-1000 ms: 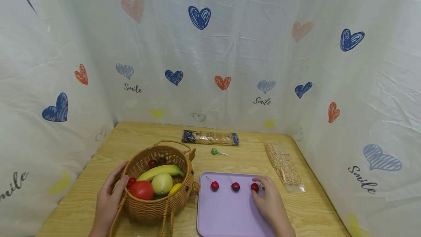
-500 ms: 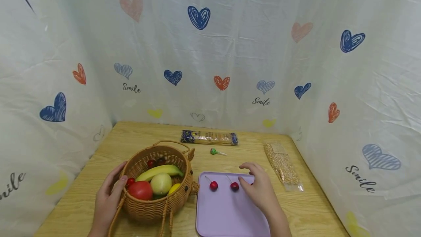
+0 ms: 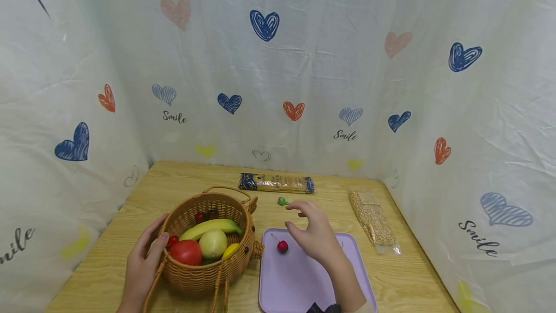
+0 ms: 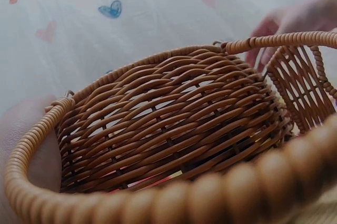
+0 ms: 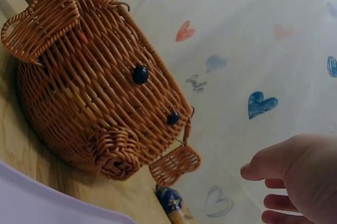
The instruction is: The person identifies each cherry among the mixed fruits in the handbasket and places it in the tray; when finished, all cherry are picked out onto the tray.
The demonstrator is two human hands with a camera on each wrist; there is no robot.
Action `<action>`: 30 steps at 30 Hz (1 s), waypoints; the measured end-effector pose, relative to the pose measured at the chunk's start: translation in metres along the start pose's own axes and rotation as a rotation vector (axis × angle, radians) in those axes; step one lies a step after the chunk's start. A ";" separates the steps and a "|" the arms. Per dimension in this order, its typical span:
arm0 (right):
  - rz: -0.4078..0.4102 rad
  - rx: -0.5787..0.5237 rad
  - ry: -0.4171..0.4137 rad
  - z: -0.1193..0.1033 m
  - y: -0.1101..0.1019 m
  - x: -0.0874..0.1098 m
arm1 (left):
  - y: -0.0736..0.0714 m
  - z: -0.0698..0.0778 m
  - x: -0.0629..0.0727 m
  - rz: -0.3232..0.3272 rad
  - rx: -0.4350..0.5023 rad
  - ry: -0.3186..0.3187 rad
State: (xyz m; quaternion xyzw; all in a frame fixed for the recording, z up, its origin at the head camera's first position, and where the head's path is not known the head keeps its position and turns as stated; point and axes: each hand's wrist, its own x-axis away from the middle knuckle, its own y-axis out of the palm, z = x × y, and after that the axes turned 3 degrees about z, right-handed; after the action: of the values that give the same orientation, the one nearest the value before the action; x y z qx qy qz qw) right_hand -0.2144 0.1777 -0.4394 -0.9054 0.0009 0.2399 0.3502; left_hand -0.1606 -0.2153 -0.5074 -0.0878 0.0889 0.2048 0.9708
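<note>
My left hand holds the left side of a wicker basket, thumb at the rim and fingers outside. Inside lie a banana, a tomato, a pale green round fruit, part of a yellow fruit and several small red fruits. Over the lilac tray hovers my right hand, thumb and fingers apart with nothing between them; the right wrist view shows the same gap beside the hand. One cherry with its stem lies at the tray's upper left. The right hand and arm hide part of the tray.
A pasta packet lies at the back of the wooden table. In front of it is a green lollipop, its stick partly behind the right hand. At right lies a clear bag of grains. A heart-printed curtain surrounds the table.
My right hand has moved left and up from the cherries at the tray's right, its fingers parting. It now covers the spot of the middle cherry. The left hand and basket stay put.
</note>
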 end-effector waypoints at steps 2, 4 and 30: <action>-0.021 -0.005 -0.021 -0.005 0.004 -0.004 | 0.000 0.000 0.000 -0.003 0.003 -0.003; -0.040 -0.003 -0.040 -0.010 0.008 -0.007 | 0.000 0.000 0.000 -0.006 0.010 -0.007; -0.391 0.016 -0.310 -0.106 0.079 -0.051 | 0.000 0.000 0.002 -0.004 0.057 -0.006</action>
State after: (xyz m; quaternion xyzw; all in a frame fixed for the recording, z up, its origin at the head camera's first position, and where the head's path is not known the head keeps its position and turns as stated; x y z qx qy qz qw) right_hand -0.2271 0.0424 -0.3993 -0.8379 -0.2261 0.3039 0.3930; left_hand -0.1592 -0.2145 -0.5077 -0.0597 0.0914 0.2003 0.9736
